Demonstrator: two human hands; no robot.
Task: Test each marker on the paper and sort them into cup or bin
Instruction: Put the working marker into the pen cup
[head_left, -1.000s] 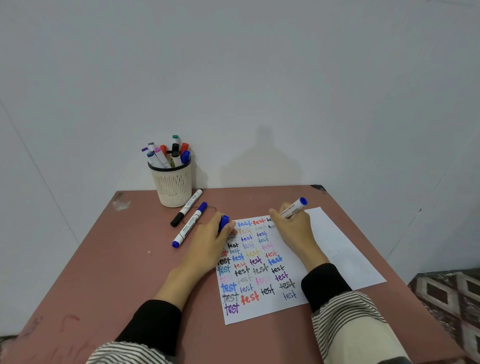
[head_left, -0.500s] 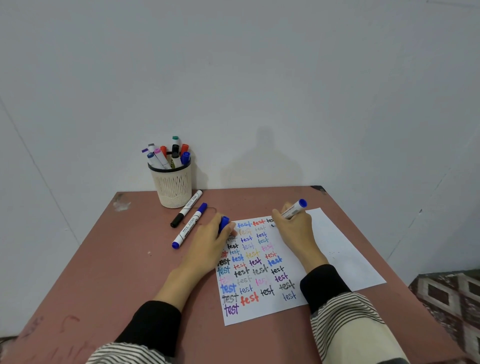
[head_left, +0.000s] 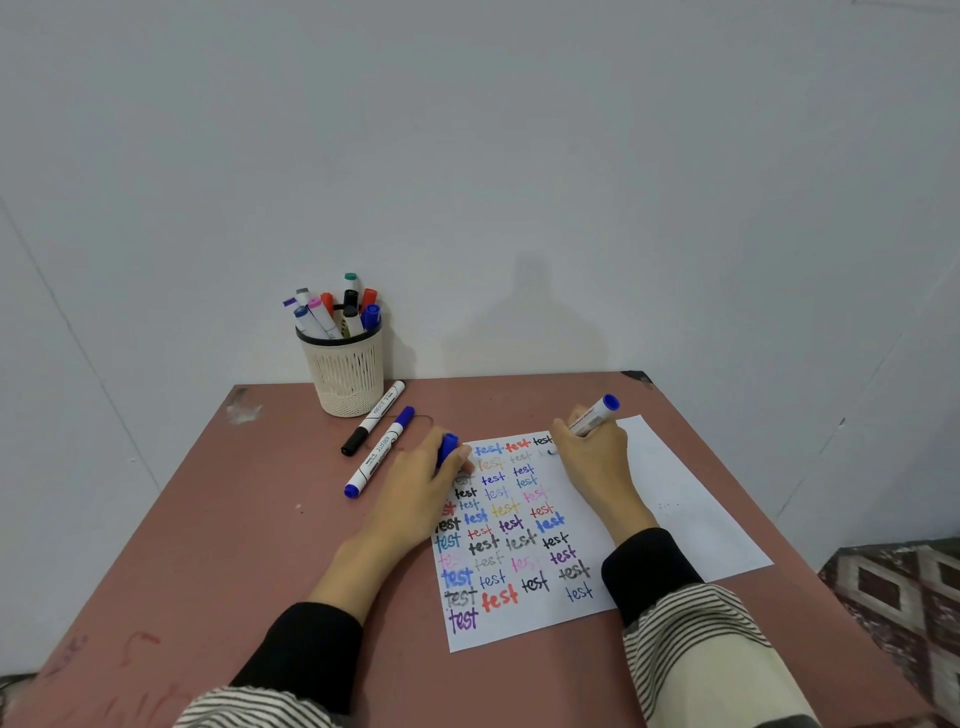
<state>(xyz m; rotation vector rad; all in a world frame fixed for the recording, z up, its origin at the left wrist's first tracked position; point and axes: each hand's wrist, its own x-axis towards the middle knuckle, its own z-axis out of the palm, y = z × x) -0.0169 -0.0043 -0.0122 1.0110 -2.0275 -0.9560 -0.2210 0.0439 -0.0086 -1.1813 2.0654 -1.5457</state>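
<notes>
Blue-ended marker pinched in right hand, tip on paper — left hand grips blue cap.

Marker tip: hidden behind the right hand, at the paper.
Cap: half covered by the left hand.
Words beside the cap: partly covered.

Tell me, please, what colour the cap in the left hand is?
Blue cap, pinched by the left hand; head view.

Beneath the left hand lies a matt white paper sheet on a dull, scuffed reddish-brown bench. Beyond it, a cream plastic mesh cup holds glossy plastic markers.
</notes>
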